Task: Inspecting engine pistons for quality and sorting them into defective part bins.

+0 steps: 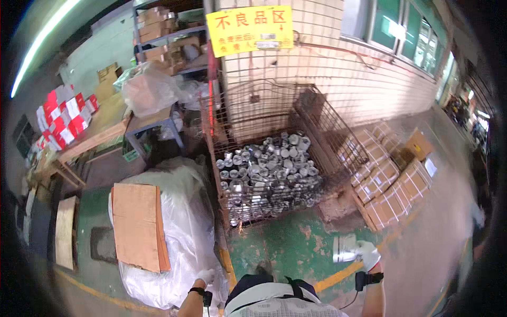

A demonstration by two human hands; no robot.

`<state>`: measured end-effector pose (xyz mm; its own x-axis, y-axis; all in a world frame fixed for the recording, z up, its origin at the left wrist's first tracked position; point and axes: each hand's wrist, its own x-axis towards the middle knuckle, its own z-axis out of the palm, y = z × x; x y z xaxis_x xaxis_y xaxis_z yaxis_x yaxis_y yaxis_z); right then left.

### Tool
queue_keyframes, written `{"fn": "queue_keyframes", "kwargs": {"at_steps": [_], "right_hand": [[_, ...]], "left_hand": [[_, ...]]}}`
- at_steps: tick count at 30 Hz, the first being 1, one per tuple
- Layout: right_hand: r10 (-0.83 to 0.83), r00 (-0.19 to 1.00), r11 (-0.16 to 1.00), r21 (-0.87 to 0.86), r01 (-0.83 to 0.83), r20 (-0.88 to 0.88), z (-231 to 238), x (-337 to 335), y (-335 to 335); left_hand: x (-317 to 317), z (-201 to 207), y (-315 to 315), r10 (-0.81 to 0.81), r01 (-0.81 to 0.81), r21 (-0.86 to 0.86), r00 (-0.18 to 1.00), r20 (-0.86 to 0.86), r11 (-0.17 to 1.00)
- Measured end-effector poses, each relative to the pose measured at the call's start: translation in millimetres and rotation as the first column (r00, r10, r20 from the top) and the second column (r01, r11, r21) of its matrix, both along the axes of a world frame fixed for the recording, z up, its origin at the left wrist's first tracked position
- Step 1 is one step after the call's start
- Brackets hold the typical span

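Observation:
My right hand [369, 255], in a white glove, grips a silver cylindrical metal part [346, 249] from its right side, held out over the green floor. Low at the left, my gloved left hand [206, 276] has its fingers curled in, and nothing shows in it. It is nearest to a plastic-wrapped stack [193, 232]. Ahead of me stands a rusty wire cage [222, 203] with a heap of similar silver metal parts [269, 169] inside. How the lower parts lie is hidden by the mesh.
Brown cardboard sheets [136, 227] lie on the wrapped stack. Strapped cartons [388, 198] stand right of the cage. A yellow sign [250, 30] hangs above it. At the left, red and white boxes [63, 116] sit on a wooden bench [97, 138]; shelving [174, 39] stands behind.

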<state>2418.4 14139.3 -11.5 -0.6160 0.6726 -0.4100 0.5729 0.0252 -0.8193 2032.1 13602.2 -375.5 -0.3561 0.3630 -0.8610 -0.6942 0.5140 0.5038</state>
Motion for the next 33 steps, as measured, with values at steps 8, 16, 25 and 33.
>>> {"fn": "queue_keyframes", "kwargs": {"at_steps": [8,16,25,33], "right_hand": [[-0.205,0.915,0.971,0.049,0.236,-0.347,70,-155,78],[0.046,0.919,0.985,-0.138,-0.108,-0.393,51,-344,156],[0.641,0.765,0.764,-0.145,-0.629,0.061,-79,-498,215],[0.656,0.718,0.742,-0.024,-0.67,0.232,-144,-542,238]], "left_hand": [[39,60,45,0.401,-0.396,0.066,0.898,-0.183,0.916],[213,-8,-7,0.021,-0.217,-0.367,0.882,-0.47,0.904],[278,91,24,0.356,-0.503,-0.586,0.864,-0.355,0.636],[176,210,155,0.768,-0.839,-0.19,0.543,-0.34,0.509]]}}
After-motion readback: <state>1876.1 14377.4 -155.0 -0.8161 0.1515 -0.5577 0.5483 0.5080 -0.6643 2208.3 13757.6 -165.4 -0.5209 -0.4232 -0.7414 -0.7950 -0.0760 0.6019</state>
